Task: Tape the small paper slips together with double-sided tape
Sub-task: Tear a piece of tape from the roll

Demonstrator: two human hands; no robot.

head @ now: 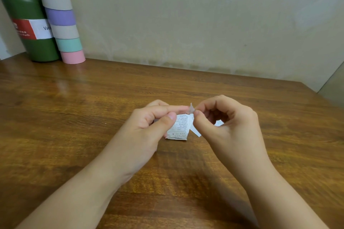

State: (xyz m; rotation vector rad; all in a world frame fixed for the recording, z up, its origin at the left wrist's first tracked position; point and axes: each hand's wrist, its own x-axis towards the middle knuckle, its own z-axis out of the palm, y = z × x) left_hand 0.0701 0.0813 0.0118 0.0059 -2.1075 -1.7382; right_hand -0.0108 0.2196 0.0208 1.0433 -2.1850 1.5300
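My left hand (149,126) pinches small printed paper slips (179,128) between thumb and forefinger, just above the wooden table (74,108). My right hand (229,124) pinches a tiny translucent tab, a bit of tape or its liner (191,108), at the slips' top right corner, thumb and forefinger closed on it. A plain white slip edge (195,131) pokes out below my right thumb. Another scrap of paper (219,122) shows through the curl of my right fingers, mostly hidden.
A green vacuum flask (28,24) and a tall stack of pastel tape rolls (61,16) stand at the table's back left, against the wall. The table's right edge runs near the far right.
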